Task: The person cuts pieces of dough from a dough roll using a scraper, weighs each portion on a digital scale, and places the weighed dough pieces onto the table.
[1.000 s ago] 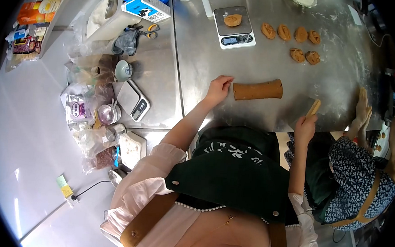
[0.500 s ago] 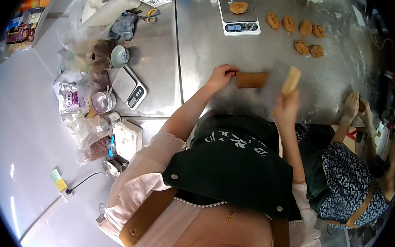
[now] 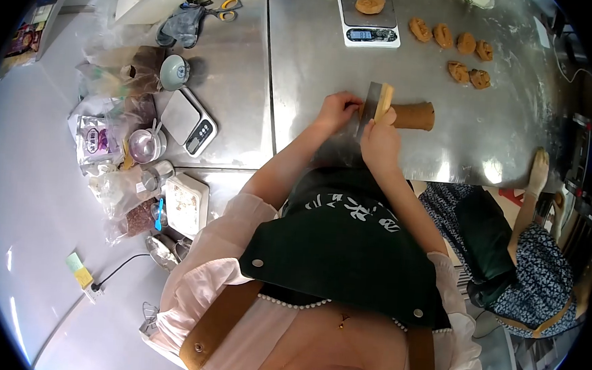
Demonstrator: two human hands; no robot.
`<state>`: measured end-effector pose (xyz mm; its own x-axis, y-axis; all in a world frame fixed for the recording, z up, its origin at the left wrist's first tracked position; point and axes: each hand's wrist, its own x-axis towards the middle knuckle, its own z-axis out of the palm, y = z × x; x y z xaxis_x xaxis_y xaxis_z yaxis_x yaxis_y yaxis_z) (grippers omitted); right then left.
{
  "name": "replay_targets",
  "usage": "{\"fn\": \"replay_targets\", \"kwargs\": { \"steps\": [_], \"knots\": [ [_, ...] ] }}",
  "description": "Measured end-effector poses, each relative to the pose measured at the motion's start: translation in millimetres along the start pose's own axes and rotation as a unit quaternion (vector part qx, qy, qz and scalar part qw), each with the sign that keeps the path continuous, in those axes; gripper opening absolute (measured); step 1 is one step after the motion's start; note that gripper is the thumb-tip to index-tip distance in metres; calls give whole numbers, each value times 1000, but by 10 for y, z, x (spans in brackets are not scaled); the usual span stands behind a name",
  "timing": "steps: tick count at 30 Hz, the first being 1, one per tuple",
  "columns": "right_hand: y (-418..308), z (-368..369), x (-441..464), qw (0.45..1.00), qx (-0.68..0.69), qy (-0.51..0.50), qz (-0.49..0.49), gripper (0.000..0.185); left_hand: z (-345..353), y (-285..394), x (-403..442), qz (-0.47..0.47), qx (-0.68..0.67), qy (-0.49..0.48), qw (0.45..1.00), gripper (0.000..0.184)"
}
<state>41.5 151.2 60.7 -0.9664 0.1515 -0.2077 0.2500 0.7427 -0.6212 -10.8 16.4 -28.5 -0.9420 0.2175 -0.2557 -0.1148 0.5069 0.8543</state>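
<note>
A brown log of dough (image 3: 417,116) lies on the steel table in front of me. My right hand (image 3: 381,144) grips the wooden handle of a dough scraper (image 3: 375,102), whose metal blade crosses the log near its left end. Whether the blade has cut through cannot be made out. My left hand (image 3: 339,111) has its fingers closed at the log's left end, just left of the blade, which partly hides that end. Farther back, one dough piece (image 3: 370,5) rests on a white digital scale (image 3: 373,37).
Several shaped dough pieces (image 3: 466,43) lie at the back right. To the left are a second scale (image 3: 189,121), a small bowl (image 3: 174,72), scissors (image 3: 227,10), bags and a white tub (image 3: 186,205). A co-worker's gloved hand (image 3: 539,169) touches the table's right edge.
My right hand has brought the scraper left and onto the log's left end. My left hand stays at that end. The co-worker has shifted at the right, and the view has tilted slightly.
</note>
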Motion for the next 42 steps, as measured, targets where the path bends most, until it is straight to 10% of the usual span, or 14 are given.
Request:
{"fn": "replay_targets", "kwargs": {
  "steps": [14, 23, 29, 35, 42],
  "knots": [
    [-42, 68, 170, 998, -39, -41, -5, 46, -35, 170, -63, 16, 7, 50, 999, 13],
    [81, -617, 172, 987, 121, 104, -33, 37, -419, 226, -133, -15, 61, 216, 974, 7],
    [952, -1289, 42, 970, 135, 193, 66, 35, -456, 128, -70, -11, 120, 159, 980, 10],
    [1285, -1286, -244, 973, 57, 212, 72, 39, -591, 128, -9, 257, 209, 83, 940, 28],
    [1617, -1183, -260, 971, 15, 215, 106, 40, -679, 457, 522, 177, 151, 90, 968, 16]
  ]
}}
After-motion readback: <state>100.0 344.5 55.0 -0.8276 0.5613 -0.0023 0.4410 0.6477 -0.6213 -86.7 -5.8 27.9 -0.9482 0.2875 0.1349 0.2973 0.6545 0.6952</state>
